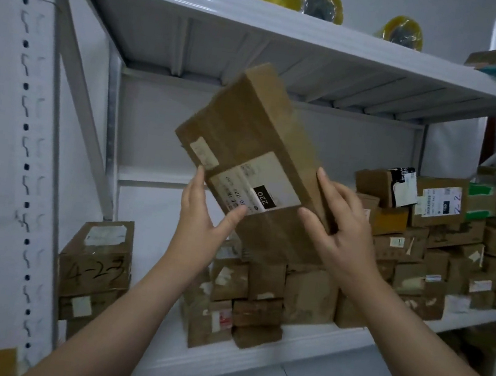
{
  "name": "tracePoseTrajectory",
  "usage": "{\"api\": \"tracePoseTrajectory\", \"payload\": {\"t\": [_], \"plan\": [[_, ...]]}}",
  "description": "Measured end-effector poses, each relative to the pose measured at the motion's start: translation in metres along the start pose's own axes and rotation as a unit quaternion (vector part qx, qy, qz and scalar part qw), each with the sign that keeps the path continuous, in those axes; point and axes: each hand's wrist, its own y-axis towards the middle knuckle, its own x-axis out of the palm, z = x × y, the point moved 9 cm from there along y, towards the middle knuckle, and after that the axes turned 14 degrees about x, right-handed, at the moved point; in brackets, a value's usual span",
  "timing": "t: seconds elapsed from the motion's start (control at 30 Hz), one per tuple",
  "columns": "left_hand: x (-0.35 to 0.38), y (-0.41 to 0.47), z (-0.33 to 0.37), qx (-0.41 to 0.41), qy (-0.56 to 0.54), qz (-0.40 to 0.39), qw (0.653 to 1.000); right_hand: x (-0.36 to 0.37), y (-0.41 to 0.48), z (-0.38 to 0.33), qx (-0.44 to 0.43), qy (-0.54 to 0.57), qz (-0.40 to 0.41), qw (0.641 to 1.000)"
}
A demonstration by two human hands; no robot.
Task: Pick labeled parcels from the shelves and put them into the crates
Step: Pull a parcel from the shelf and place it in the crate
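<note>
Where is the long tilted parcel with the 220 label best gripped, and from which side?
Grip the long parcel at its near lower end, by its two long side edges, one hand from each side, as the left hand and right hand do. It is long, flat and tilted, so two-sided support likely stops it swinging.

Parcel storeroom, white shelving (263, 10), stacked parcels (441, 245)

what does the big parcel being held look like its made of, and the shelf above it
The held parcel looks like brown corrugated cardboard, matte, with glossy clear tape bands and a white paper label. The shelf looks like white-painted sheet metal: ribbed underside, punched upright. Some film-like wrap seems to cover its front edge.
</note>
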Motion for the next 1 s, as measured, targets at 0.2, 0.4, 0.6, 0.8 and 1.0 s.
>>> {"api": "tracePoseTrajectory", "payload": {"t": [0.2, 0.4, 0.6, 0.8, 1.0], "plan": [[-0.005, -0.048, -0.023, -0.13, -0.237, 0.004, 0.963, 0.023, -0.034, 0.001, 0.19, 0.209, -0.081, 0.956], [-0.022, -0.067, -0.021, -0.141, -0.243, 0.009, 0.96, 0.046, -0.076, 0.027, 0.334, 0.264, -0.156, 0.891], [-0.027, -0.06, -0.002, 0.055, 0.087, -0.186, 0.977, 0.007, -0.062, 0.032, 0.238, 0.088, -0.097, 0.962], [-0.004, -0.061, 0.004, 0.118, 0.046, -0.297, 0.946, 0.015, -0.081, 0.053, 0.227, 0.158, -0.257, 0.926], [0.012, -0.063, -0.003, 0.139, 0.195, -0.259, 0.936, 0.005, -0.096, 0.085, 0.27, 0.163, -0.16, 0.935]]}}
